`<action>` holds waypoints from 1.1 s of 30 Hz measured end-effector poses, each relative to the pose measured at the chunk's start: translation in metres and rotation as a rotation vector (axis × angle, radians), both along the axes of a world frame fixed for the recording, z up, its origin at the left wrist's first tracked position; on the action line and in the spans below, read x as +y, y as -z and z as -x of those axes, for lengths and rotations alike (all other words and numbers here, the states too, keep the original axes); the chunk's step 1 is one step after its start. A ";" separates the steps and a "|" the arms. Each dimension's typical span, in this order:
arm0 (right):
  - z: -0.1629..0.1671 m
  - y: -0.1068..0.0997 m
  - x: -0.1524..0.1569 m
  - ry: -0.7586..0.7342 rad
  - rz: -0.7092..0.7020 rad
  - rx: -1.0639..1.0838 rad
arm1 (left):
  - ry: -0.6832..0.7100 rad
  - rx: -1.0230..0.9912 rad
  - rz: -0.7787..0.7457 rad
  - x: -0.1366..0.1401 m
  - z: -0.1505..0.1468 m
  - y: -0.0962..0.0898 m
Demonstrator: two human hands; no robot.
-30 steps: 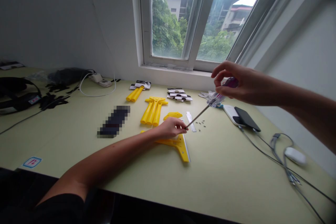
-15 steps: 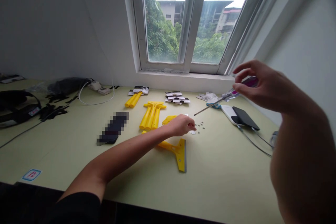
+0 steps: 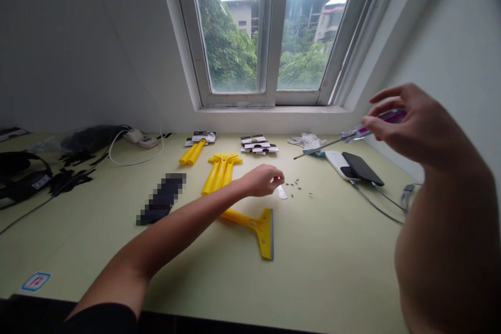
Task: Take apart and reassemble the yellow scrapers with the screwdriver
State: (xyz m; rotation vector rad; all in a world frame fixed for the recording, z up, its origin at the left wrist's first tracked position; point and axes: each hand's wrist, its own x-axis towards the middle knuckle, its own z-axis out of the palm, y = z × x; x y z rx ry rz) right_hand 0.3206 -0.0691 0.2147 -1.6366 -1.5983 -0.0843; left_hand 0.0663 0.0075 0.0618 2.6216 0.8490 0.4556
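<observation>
My right hand (image 3: 418,122) is closed around the clear purple handle of a screwdriver (image 3: 354,134), raised over the desk with its shaft slanting down to the left. My left hand (image 3: 266,180) is pinched above the desk; whatever is between its fingertips is hidden. Right beside those fingertips lie several small screws (image 3: 296,185) and a thin white strip (image 3: 282,192). A yellow scraper (image 3: 263,232) with a grey blade edge lies nearer to me, its handle running under my left forearm. Beyond that arm are several yellow scraper handles (image 3: 221,175) side by side.
At the back lie two yellow handles (image 3: 192,153), black-and-white cards (image 3: 259,145) and white gloves (image 3: 307,140). A dark phone (image 3: 363,168) overlaps a white device (image 3: 340,165) with cables at right. A pixelated dark object (image 3: 162,198) and a headset (image 3: 23,177) are on the left.
My view has shifted slightly. My right hand has drawn the screwdriver right, away from my left hand. One screw now shows apart from the others. A yellow piece behind my left hand is no longer visible.
</observation>
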 end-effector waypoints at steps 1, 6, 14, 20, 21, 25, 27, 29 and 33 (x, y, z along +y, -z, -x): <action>0.001 -0.001 -0.003 -0.053 -0.008 0.058 | 0.014 -0.023 -0.017 -0.012 0.016 -0.001; 0.013 0.000 -0.006 -0.293 -0.100 0.197 | 0.090 0.073 -0.098 -0.073 0.078 0.006; -0.004 0.030 0.045 -0.210 -0.030 0.083 | 0.065 0.145 -0.233 -0.081 0.083 0.031; -0.019 0.046 0.063 -0.015 0.109 -0.075 | 0.025 0.127 -0.273 -0.082 0.082 0.040; -0.019 0.048 0.065 -0.014 0.120 -0.075 | 0.021 0.126 -0.279 -0.083 0.082 0.041; -0.016 0.051 0.070 -0.035 0.130 -0.069 | 0.017 0.121 -0.292 -0.083 0.081 0.042; -0.016 0.051 0.070 -0.039 0.117 -0.062 | 0.017 0.120 -0.292 -0.083 0.081 0.042; -0.016 0.051 0.071 -0.046 0.102 -0.047 | 0.017 0.119 -0.291 -0.083 0.080 0.042; -0.016 0.052 0.071 -0.066 0.072 -0.012 | 0.011 0.116 -0.282 -0.084 0.079 0.043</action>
